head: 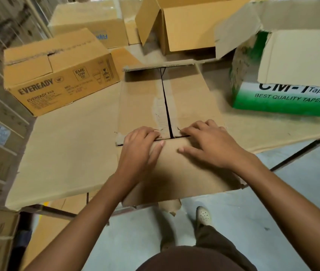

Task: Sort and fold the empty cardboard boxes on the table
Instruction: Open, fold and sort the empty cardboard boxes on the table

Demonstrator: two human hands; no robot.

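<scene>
Left of the hands, a wide stretch of the cardboard-covered worktop (67, 153) lies open up to the closed EVEREADY box (57, 75), with a plain closed box (88, 22) beyond it. The centre box (143, 98) sits at the worktop's near edge, its near wall hanging past that edge over the floor (302, 192). The two top flaps meet in a dark seam. The left hand (141, 147) and right hand (208, 145) are close together but not touching, one on each side of the seam. Each hand's fingers curl over the flaps' near edge, with the thumb flat on the near wall. Beyond the hands stands an open box (190, 30). To their right, a narrower strip separates them from the green tape box (284, 98). That makes five boxes and two hands.
</scene>
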